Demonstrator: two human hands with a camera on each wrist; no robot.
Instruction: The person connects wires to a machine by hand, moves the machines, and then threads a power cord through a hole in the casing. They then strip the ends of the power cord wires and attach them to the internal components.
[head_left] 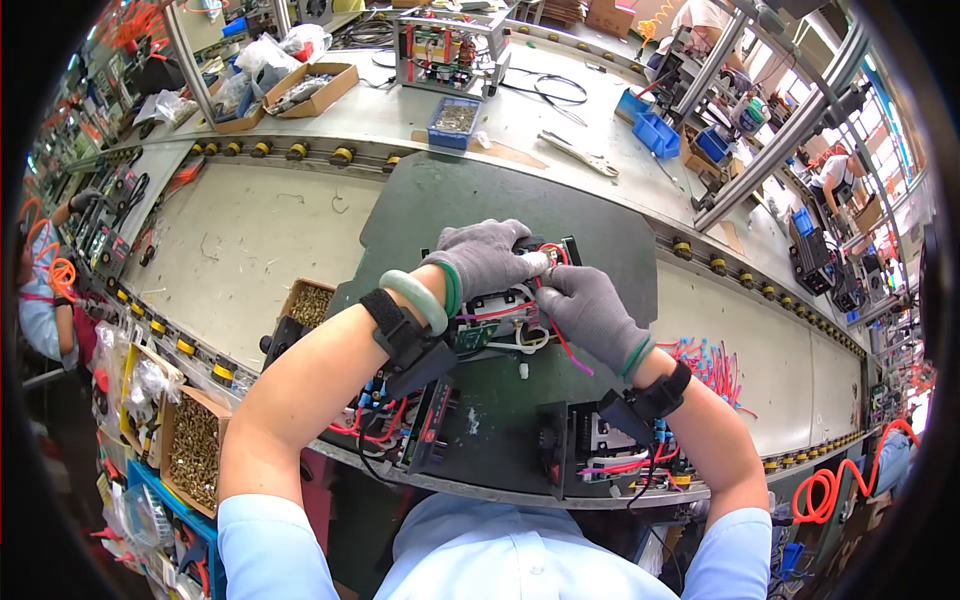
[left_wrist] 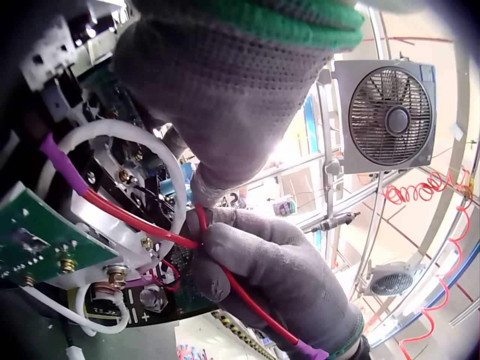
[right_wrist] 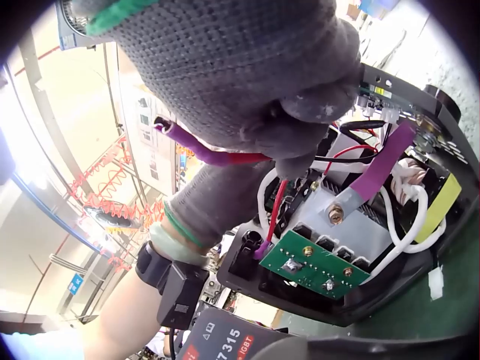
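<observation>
Both hands wear grey gloves and meet over an electronic unit with a green circuit board (right_wrist: 319,264) and white cables (left_wrist: 124,129). The right hand (head_left: 594,312) (left_wrist: 277,270) pinches a red wire (left_wrist: 259,301) with purple sleeved ends, one end hanging free below the fingers. The left hand (head_left: 482,256) (left_wrist: 217,97) has its fingertips at the same wire, close against the right fingers; its exact grip is partly hidden. Beside the board in the right wrist view, a purple-sleeved strip (right_wrist: 379,166) is bolted to a metal block.
The unit lies on a dark green board (head_left: 500,190) over a roller line. Two more black units (head_left: 425,430) (head_left: 565,450) stand near the body. Red wires (head_left: 712,372) lie at the right, boxes of brass parts (head_left: 190,450) at the left, and pliers (head_left: 580,153) on the far bench.
</observation>
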